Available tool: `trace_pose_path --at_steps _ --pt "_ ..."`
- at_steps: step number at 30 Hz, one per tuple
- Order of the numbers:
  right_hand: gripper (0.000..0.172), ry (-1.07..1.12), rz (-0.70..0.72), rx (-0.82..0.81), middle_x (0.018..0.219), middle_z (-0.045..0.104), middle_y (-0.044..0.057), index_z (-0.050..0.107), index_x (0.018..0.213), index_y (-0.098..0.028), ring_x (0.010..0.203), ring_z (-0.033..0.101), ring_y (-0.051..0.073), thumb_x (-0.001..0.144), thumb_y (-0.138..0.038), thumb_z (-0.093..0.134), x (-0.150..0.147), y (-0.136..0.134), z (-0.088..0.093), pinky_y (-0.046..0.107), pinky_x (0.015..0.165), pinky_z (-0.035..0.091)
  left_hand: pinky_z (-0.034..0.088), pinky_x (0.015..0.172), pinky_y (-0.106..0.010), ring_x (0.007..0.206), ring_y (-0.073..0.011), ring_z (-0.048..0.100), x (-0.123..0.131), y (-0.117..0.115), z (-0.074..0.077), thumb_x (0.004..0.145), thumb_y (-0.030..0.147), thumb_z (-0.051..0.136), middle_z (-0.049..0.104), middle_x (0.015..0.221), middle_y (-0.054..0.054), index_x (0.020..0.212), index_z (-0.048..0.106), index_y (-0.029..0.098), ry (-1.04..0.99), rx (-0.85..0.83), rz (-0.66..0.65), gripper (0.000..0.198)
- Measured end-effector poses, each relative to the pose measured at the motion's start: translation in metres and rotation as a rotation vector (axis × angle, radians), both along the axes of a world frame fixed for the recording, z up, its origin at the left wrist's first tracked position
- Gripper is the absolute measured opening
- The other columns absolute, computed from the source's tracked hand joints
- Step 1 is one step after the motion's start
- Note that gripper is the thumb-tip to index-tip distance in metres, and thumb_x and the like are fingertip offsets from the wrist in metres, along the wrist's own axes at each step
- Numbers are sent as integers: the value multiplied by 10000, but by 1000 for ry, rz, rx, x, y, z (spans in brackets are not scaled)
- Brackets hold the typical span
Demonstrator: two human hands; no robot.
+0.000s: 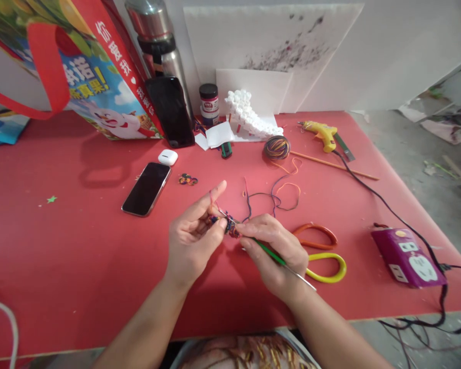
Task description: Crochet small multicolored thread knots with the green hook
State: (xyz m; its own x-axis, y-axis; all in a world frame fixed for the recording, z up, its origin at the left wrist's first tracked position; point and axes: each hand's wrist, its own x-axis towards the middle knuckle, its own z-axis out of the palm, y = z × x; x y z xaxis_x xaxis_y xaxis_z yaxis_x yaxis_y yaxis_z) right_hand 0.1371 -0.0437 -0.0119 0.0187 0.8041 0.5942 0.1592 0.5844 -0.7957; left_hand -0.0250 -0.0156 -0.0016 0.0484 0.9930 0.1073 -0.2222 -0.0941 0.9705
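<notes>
Between thumb and fingers, my left hand pinches a small multicoloured crochet piece, index finger raised with a strand of yarn around it. My right hand grips a crochet hook with a green handle, its metal tip at the crochet piece. Loose yarn trails across the table to a dark multicoloured yarn ball. Scissors with one orange and one yellow handle loop lie beside and partly under my right hand; their blades are hidden.
On the red table are a phone, a white earbud case, a small crocheted piece, a yellow glue gun, a wooden stick and a purple power block with black cables. A bag and steel flask stand behind.
</notes>
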Motion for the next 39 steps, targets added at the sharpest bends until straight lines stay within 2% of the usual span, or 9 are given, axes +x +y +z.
trace_pose_path --at_steps 6,11,22,32,39 --pt "296 94 71 -94 912 804 50 827 1142 -260 811 732 184 949 -60 723 5 3 3 332 735 628 551 719 -168 763 -99 595 -1 2 1 902 179 797 610 846 7 1357 777 371 18 -7 21 494" --pt "279 154 99 -178 919 804 47 849 1124 -280 822 726 181 956 -92 729 7 3 4 328 741 621 547 699 -181 746 -104 572 0 1 2 892 171 794 591 834 7 1344 785 374 21 -3 14 496" --pt "198 224 152 -261 877 768 48 859 1112 -262 778 712 169 978 -176 743 8 5 4 304 682 591 539 681 -188 727 -106 548 1 0 0 920 190 776 558 812 11 1380 768 364 30 -24 -28 492" --pt "150 233 88 -282 867 791 63 872 1034 -248 757 720 184 964 -202 748 10 4 3 321 669 603 531 663 -181 713 -101 534 -1 2 2 902 186 780 564 835 8 1383 767 351 54 -19 6 509" --pt "196 221 122 -278 867 792 53 872 1062 -261 769 725 183 958 -163 738 15 7 3 324 676 597 497 622 -169 703 -95 529 -3 3 5 912 166 754 578 818 10 1375 771 365 102 19 -4 504"
